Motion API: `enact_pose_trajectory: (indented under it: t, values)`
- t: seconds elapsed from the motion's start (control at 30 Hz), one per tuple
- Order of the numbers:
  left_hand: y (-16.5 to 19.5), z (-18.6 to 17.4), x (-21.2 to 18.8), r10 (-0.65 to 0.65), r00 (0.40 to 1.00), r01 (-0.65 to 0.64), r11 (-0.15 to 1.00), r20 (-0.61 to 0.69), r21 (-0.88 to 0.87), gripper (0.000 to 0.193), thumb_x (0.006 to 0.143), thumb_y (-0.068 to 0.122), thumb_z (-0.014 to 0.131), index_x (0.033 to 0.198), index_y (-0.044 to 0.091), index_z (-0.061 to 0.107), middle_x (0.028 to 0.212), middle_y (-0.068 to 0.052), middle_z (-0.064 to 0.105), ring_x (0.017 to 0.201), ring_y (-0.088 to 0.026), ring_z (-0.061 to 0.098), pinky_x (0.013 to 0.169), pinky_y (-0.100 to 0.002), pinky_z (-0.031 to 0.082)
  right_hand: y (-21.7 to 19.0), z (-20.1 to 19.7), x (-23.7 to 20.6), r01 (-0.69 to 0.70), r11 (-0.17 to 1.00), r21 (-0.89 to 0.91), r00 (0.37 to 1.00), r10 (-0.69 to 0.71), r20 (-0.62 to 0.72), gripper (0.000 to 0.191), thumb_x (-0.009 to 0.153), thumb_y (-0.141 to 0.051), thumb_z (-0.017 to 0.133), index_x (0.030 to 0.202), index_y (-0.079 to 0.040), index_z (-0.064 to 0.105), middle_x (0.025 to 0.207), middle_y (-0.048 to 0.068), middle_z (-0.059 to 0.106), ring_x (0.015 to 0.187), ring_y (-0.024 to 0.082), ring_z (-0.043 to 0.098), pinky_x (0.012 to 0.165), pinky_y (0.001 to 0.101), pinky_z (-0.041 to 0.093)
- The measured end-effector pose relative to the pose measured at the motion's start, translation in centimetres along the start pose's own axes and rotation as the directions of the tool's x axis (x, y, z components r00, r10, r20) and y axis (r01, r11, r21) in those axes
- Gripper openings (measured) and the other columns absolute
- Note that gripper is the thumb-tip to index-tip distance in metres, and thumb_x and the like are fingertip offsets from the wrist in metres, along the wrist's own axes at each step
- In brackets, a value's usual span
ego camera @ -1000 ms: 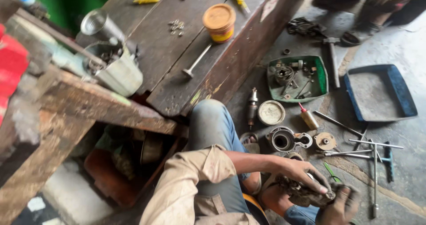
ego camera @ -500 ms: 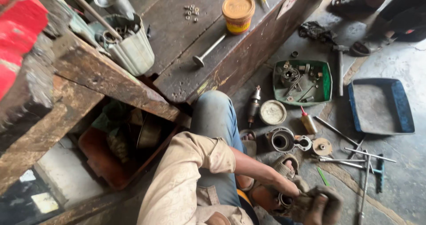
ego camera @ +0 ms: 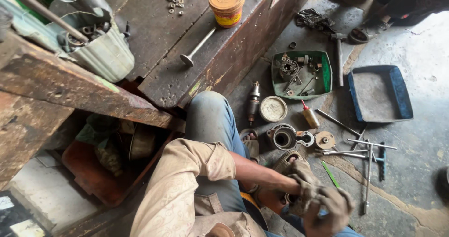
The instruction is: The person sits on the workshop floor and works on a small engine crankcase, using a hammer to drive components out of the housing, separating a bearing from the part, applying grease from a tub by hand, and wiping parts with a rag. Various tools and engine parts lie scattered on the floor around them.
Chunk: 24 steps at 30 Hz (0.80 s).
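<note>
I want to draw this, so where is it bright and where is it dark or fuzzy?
Head view: daylight brightens the concrete floor at right; the space under the wooden bench at lower left lies in shadow. The hands look slightly smeared, while the green tray and blue tray stay sharp.

Both greasy hands meet low at the near right: the left hand (ego camera: 304, 183) and right hand (ego camera: 329, 209) each close their grip on a dark metal part (ego camera: 292, 200), mostly hidden between them. Farther off on the floor lie a green tray (ego camera: 326, 73) of small parts, a blue tray (ego camera: 402, 94), and long rods (ego camera: 360, 146). An orange-lidded tin (ego camera: 227, 3) stands on the far counter (ego camera: 154, 31).
</note>
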<state>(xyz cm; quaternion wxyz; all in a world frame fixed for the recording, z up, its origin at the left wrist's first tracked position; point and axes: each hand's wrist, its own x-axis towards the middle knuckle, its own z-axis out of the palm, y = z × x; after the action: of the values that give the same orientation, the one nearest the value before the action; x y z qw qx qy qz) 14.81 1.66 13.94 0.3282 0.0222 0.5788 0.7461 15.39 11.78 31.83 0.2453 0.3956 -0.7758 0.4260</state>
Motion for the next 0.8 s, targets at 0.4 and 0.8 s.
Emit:
enact_pose_trajectory:
  t: [0.4,0.8]
  values:
    - [-1.6,-3.9,0.3,0.223,0.884,-0.163,0.971,-0.412,0.176,0.044,0.087,0.034,0.074,0.116,0.001,0.066,0.111,-0.017,0.069,0.103,-0.025,0.066,0.089,-0.037,0.053,4.0,0.2,-3.2,-0.737,0.669,0.101,0.674,0.738,0.034,0.02,0.107,-0.017,0.062,0.107,0.002,0.065,0.092,0.009,0.068,0.079,0.017,0.066,0.067,0.0289,0.055]
    - [6.9,-2.1,-3.3,0.352,0.825,-0.138,0.884,-0.442,0.447,0.042,0.079,0.028,0.074,0.108,-0.001,0.069,0.105,-0.019,0.074,0.097,-0.028,0.072,0.089,-0.04,0.057,6.7,0.0,-4.5,-0.847,0.425,0.318,0.507,0.826,0.247,0.026,0.109,-0.022,0.054,0.106,0.001,0.065,0.088,0.009,0.065,0.077,0.013,0.058,0.068,0.0264,0.046]
